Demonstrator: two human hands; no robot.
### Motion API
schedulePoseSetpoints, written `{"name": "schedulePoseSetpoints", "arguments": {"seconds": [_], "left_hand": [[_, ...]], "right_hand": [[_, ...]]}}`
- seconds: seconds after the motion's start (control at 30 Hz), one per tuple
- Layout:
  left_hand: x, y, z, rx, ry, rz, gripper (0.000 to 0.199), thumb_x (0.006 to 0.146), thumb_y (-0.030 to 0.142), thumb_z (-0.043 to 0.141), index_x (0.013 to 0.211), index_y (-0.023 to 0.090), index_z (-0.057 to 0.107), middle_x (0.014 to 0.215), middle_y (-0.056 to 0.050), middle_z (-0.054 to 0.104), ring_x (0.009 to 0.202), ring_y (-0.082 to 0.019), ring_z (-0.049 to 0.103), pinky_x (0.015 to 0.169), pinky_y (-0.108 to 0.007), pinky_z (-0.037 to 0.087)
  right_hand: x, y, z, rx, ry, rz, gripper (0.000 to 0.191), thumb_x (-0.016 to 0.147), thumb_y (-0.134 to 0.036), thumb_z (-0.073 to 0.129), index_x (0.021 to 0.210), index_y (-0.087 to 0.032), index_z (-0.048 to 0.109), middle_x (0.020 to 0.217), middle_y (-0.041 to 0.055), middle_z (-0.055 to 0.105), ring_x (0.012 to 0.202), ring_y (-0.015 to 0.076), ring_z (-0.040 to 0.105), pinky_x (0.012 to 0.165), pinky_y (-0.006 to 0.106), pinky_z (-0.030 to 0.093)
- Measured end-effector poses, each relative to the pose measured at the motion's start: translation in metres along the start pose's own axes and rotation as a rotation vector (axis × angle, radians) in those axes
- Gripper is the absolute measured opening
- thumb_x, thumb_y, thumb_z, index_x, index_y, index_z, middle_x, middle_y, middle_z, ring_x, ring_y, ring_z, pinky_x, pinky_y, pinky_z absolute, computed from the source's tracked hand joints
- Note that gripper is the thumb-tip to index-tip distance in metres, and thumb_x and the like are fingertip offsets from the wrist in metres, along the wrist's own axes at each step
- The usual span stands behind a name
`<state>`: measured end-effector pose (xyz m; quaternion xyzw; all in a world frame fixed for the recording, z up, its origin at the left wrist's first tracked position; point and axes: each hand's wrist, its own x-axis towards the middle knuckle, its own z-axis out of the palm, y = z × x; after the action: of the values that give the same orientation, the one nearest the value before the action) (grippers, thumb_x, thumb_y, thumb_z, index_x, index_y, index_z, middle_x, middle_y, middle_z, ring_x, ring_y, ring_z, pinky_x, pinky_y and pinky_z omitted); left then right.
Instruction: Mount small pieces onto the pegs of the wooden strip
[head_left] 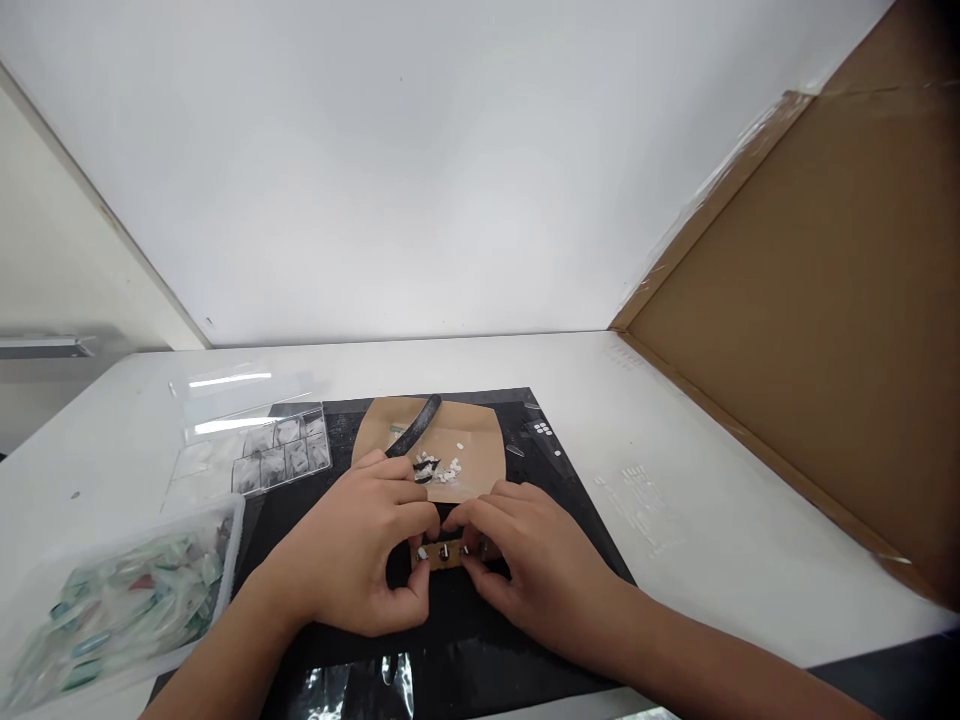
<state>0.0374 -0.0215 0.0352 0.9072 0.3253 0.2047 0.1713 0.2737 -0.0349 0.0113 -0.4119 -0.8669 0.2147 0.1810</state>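
A short tan strip [447, 562] with small shiny metal and white pieces along it lies low over the black mat, between my two hands. My left hand [371, 545] closes thumb and index finger at its left end, beside a small white piece. At the right part of the strip, my right hand [532, 565] pinches with thumb and index finger near another small piece. The strip's ends are partly hidden by my fingers. Just beyond, a sheet of brown paper [480, 440] bears small white pads [450, 472] and a dark curved handle [415, 425], partly covered by my left hand.
A clear compartment box [274, 465] with its lid raised stands at the left. Nearer, a translucent tub [234, 540] holds several small plastic bags. Several white dots [543, 428] lie on the black mat [570, 510]. A cardboard panel [810, 330] rises at the right.
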Motion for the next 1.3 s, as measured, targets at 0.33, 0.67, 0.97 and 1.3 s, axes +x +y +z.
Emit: {"name": "schedulePoseSetpoints", "arguments": {"seconds": [0.33, 0.67, 0.97, 1.3], "left_hand": [[-0.004, -0.005, 0.001, -0.049, -0.073, -0.056, 0.012, 0.071, 0.015, 0.068, 0.080, 0.023, 0.071, 0.081, 0.000, 0.068, 0.079, -0.018, 0.059, 0.078, -0.037, 0.042], [-0.007, -0.008, 0.005, -0.033, -0.094, -0.063, 0.011, 0.075, 0.015, 0.069, 0.081, 0.024, 0.072, 0.080, 0.001, 0.067, 0.076, -0.017, 0.061, 0.074, -0.033, 0.045], [-0.009, -0.008, -0.001, -0.064, -0.123, -0.098, 0.017, 0.080, 0.012, 0.067, 0.087, 0.025, 0.074, 0.084, 0.002, 0.070, 0.078, -0.016, 0.065, 0.068, -0.027, 0.046], [-0.010, -0.007, -0.002, -0.056, -0.194, -0.129, 0.016, 0.084, 0.013, 0.067, 0.092, 0.025, 0.073, 0.090, 0.003, 0.072, 0.081, -0.015, 0.067, 0.072, -0.026, 0.047]], "right_hand": [[0.000, 0.002, 0.001, 0.010, -0.003, 0.001, 0.031, 0.084, -0.007, 0.069, 0.109, -0.025, 0.066, 0.092, -0.0028, 0.075, 0.088, 0.0198, 0.060, 0.080, 0.035, 0.037], [0.001, 0.002, 0.001, 0.024, -0.008, 0.004, 0.029, 0.084, -0.008, 0.069, 0.107, -0.025, 0.067, 0.093, -0.0032, 0.075, 0.089, 0.0190, 0.061, 0.081, 0.035, 0.037], [0.002, 0.002, -0.001, 0.022, -0.003, 0.003, 0.030, 0.083, -0.007, 0.071, 0.106, -0.025, 0.067, 0.092, -0.0028, 0.075, 0.087, 0.0191, 0.060, 0.080, 0.035, 0.036], [0.002, 0.002, -0.002, 0.041, -0.026, 0.015, 0.029, 0.083, -0.007, 0.071, 0.106, -0.025, 0.068, 0.092, -0.0026, 0.074, 0.089, 0.0193, 0.062, 0.082, 0.035, 0.038]]}}
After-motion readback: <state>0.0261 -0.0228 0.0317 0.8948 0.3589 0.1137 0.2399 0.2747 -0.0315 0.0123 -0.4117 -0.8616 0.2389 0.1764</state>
